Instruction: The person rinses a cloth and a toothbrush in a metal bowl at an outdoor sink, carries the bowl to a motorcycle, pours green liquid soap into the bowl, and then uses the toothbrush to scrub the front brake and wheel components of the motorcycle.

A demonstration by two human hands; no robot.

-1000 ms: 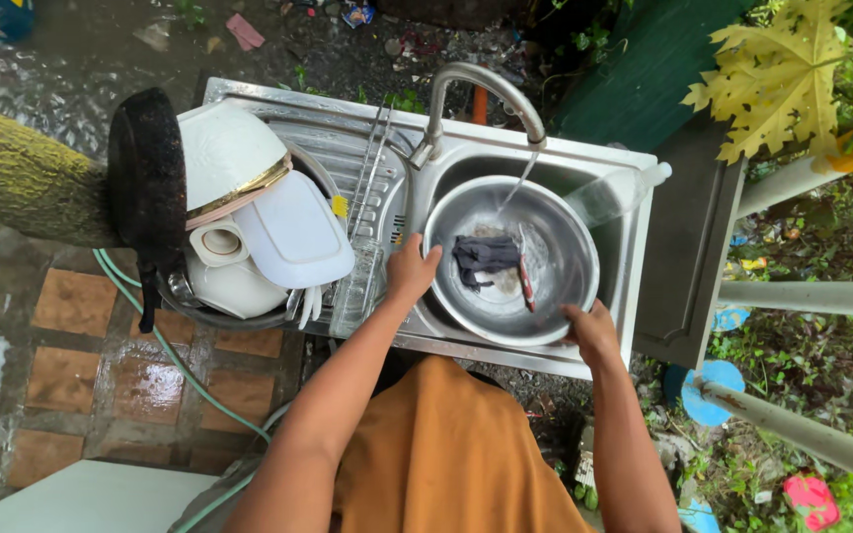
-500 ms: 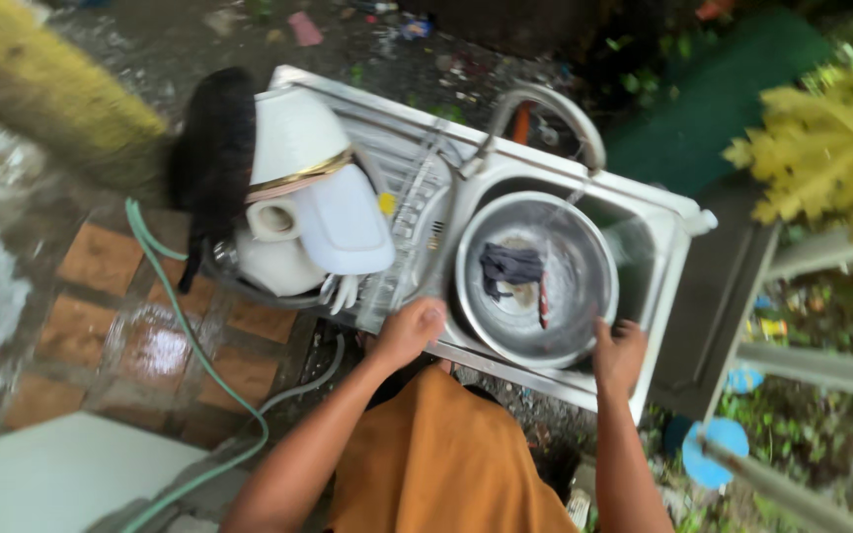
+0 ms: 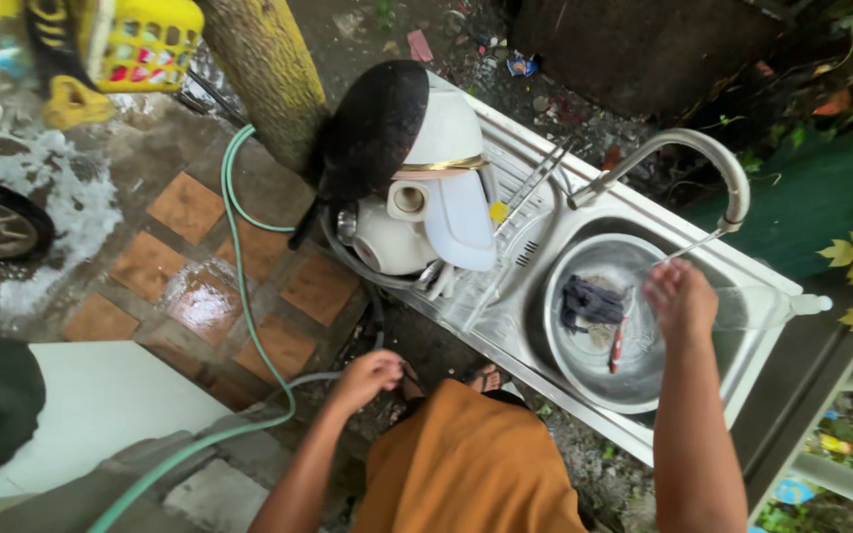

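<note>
Steel bowl [image 3: 612,341] sits in the basin of the outdoor sink [image 3: 505,326], right of the drainboard, holding a dark cloth [image 3: 589,301] and a red-handled utensil [image 3: 619,341], with water running from the curved tap [image 3: 688,158] at its far side. Above the bowl the right hand [image 3: 678,296] reaches under the stream, fingers loosely spread and gripping nothing. Left and nearer, low beside the sink's leg, the left hand [image 3: 367,377] curls at the green hose [image 3: 249,306]; whether it grips the hose I cannot tell. Crockery [image 3: 426,197] is heaped on the drainboard, a black pan [image 3: 372,128] leaning against it. A tug on the hose could jolt the sink and topple that stack, and the wet tiles [image 3: 199,286] look slippery.
</note>
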